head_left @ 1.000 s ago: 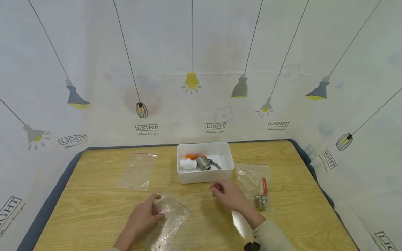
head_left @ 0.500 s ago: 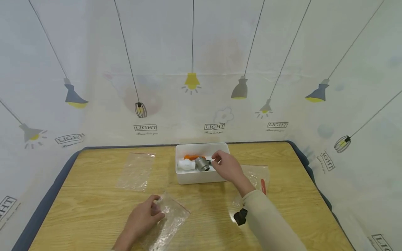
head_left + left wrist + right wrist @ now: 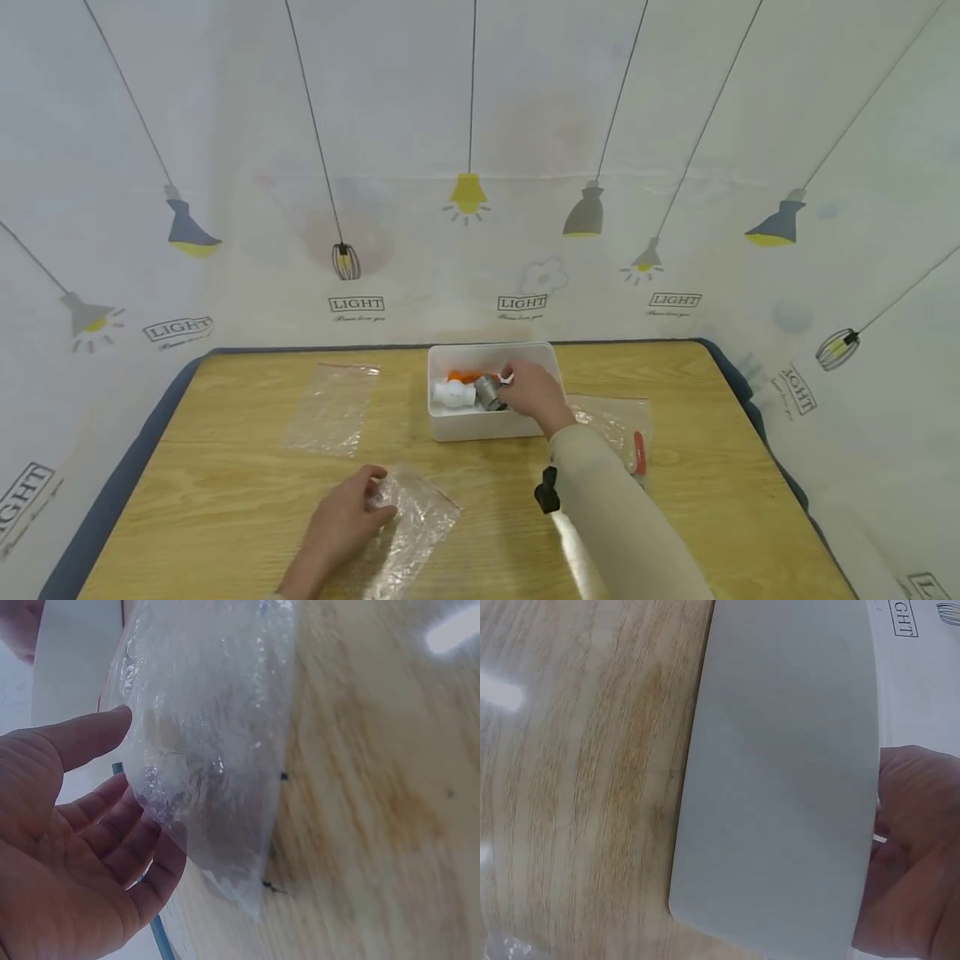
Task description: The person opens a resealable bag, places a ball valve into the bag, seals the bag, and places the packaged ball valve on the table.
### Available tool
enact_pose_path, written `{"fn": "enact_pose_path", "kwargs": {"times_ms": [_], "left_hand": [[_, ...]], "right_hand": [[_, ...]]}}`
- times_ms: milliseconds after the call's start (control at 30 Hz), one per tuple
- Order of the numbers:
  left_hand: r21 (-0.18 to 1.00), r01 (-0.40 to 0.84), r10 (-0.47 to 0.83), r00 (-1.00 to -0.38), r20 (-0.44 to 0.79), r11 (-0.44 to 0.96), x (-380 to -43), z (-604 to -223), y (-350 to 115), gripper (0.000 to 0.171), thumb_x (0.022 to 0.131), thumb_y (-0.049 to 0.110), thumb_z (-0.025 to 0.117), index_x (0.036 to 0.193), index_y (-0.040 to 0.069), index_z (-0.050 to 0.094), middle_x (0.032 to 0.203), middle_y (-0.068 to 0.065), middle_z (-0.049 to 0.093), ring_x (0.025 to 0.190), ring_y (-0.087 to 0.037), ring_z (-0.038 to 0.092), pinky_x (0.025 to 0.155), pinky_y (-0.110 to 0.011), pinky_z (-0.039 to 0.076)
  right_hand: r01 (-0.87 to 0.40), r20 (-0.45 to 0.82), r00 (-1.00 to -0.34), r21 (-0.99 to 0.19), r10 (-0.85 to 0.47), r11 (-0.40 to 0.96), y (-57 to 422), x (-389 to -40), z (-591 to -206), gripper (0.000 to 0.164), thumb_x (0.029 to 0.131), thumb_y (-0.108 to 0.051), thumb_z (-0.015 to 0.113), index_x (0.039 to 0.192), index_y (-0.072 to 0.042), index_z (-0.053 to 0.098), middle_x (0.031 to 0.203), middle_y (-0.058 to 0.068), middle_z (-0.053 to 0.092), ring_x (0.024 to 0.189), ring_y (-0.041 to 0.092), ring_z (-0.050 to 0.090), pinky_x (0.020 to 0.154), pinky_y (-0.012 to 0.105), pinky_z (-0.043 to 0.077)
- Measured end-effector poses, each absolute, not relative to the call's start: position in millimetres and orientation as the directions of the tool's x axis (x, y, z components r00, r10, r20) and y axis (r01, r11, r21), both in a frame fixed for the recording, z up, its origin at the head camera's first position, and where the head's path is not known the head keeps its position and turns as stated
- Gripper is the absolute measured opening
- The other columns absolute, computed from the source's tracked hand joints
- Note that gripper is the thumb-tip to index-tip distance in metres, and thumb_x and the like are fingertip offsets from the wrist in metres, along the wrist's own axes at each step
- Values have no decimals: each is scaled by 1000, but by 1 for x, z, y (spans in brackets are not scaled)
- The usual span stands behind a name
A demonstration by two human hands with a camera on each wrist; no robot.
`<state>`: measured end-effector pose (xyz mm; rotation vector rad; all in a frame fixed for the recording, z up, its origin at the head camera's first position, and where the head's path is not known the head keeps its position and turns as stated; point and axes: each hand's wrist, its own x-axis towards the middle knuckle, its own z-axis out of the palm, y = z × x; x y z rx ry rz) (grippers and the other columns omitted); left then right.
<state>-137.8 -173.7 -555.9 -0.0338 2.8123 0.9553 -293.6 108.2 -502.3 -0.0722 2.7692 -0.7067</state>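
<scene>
Twelve o'clock: right hand at grey fitting, hold unclear; shallow pinch could slip. Eight o'clock: left hand half-spread, touching bag.

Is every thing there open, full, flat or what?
White box: upright, open on top
White fitting: lying in the box
Grey valve: lying slanted in the box
Orange piece: in the box, partly hidden
Left bag: flat, looks empty
Middle bag: wrinkled, looks empty
Right bag: holding a red-handled piece
Left grip: thumb and fingers apart
Right grip: at grey valve, hold unclear
</scene>
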Motion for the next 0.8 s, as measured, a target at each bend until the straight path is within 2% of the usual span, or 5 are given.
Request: {"fn": "enact_pose_path", "kwargs": {"times_ms": [267, 600, 800], "left_hand": [[630, -71, 39, -987, -159, 773, -136, -552, -171, 46, 77, 28, 80, 118, 16, 61, 103, -2, 70, 89, -16, 66, 79, -42, 53], [643, -59, 43, -989, -141, 764, -135, -552, -171, 44, 77, 26, 80, 116, 16, 62, 99, 1, 70, 85, -12, 65, 76, -37, 52], [639, -77, 35, -986, -161, 765, -135, -550, -174, 44, 78, 28, 79, 117, 16, 61, 99, 1, 69, 85, -12, 65, 75, -37, 52]], "right_hand": [[129, -430, -899, -445, -85, 886, 104, -299, -506, 46, 80, -33, 76, 117, -10, 61, 113, 5, 65, 94, 22, 58, 83, 40, 50], [94, -417, -905, -383, -81, 919, 95, -301, -509, 63, 81, -40, 77, 133, -14, 54, 129, 7, 62, 101, 24, 57, 92, 42, 47], [90, -404, -911, -391, -83, 916, 92, -303, -509, 63, 80, -42, 78, 132, -14, 56, 126, 7, 63, 100, 24, 57, 90, 41, 47]]}}
